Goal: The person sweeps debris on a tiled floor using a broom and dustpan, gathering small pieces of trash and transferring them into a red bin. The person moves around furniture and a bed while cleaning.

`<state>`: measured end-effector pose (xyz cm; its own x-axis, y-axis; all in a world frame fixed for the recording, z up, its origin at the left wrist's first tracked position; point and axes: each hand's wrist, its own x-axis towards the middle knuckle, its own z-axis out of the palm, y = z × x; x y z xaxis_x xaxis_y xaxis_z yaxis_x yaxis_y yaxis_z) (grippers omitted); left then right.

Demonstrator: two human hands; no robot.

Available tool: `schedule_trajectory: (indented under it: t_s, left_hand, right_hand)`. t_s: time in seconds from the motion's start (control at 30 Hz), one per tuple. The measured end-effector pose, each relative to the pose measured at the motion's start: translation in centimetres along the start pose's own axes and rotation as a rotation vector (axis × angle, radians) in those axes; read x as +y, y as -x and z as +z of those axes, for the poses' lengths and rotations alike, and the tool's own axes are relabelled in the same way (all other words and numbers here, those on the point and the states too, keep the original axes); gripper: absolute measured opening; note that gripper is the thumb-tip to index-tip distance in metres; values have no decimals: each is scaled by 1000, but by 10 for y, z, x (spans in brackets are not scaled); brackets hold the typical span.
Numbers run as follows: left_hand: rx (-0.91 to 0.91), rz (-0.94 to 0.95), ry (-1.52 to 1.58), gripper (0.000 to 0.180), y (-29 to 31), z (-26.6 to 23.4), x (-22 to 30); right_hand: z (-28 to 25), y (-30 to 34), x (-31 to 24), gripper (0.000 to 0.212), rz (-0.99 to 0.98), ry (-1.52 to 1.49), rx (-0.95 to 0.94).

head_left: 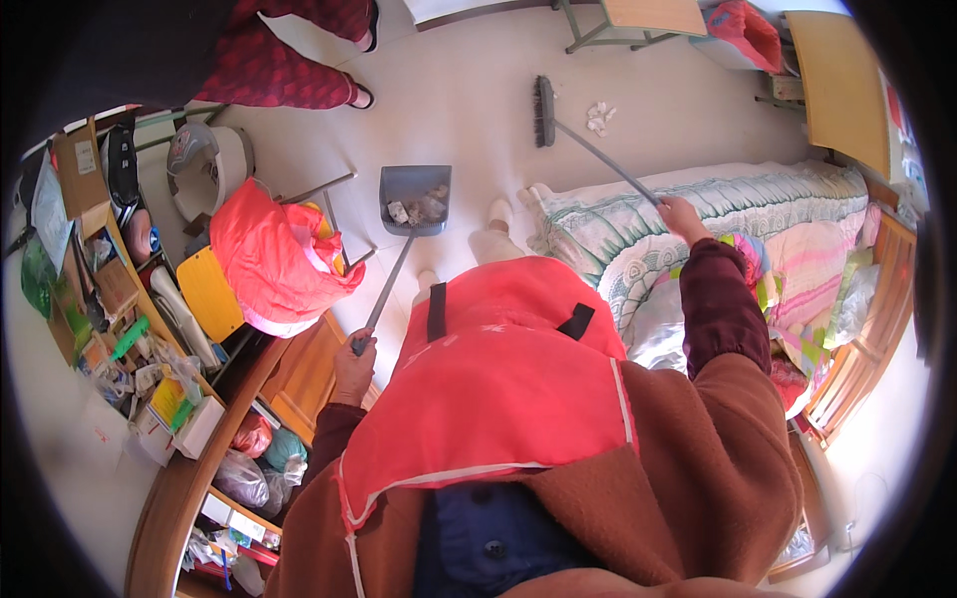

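- Broom point(543, 112) reaches out ahead and to the right, its dark brush head down at the floor, with pale scraps point(600, 119) lying just to the right of the bristles.
- Right hand point(682, 218) is closed around the upper end of the broom handle, the arm stretched forward beside the bed; the long reach presumably keeps the brush clear of the feet.
- Dustpan point(409, 182), grey, sits to the left of the broom, well apart from it, its open mouth facing away from the person and small debris point(427, 207) gathered near the handle end. What the debris is, I can't fairly say at this size; some of it may be crumpled paper.
- Left hand point(353, 371) is wrapped around the top of the dustpan's handle, low beside the body, a hold that seems to suit steadying the pan without stooping.
- Red apron point(508, 394) covers the person's front, likely to shield the brown coat point(688, 478).
- Patterned quilt point(618, 224) drapes over the bed on the right, beside the broom handle.
- Yellow chair point(209, 294) stands left of the dustpan, with a red garment point(274, 254) heaped over it.
- Another person's legs point(274, 70), in dark red patterned trousers, stand at upper left.
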<state>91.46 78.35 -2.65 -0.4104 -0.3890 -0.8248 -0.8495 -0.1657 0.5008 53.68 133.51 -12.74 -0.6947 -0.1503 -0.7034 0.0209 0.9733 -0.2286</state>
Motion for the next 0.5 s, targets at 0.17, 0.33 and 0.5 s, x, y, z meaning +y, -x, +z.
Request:
schedule_trajectory:
  t_s: [0.17,0.33,0.5]
  left_hand:
    - [45,109,-103,14,4,20,70]
    - [29,177,-194,15,-21,12,83]
    - [-45,253,-294,16,-59,-7,104]
  right_hand:
    - [-3,56,-24,29,-46,-93,-14]
    - [27,50,-60,27,-94,15,-129]
    - [31,27,-75,28,34,147,-191]
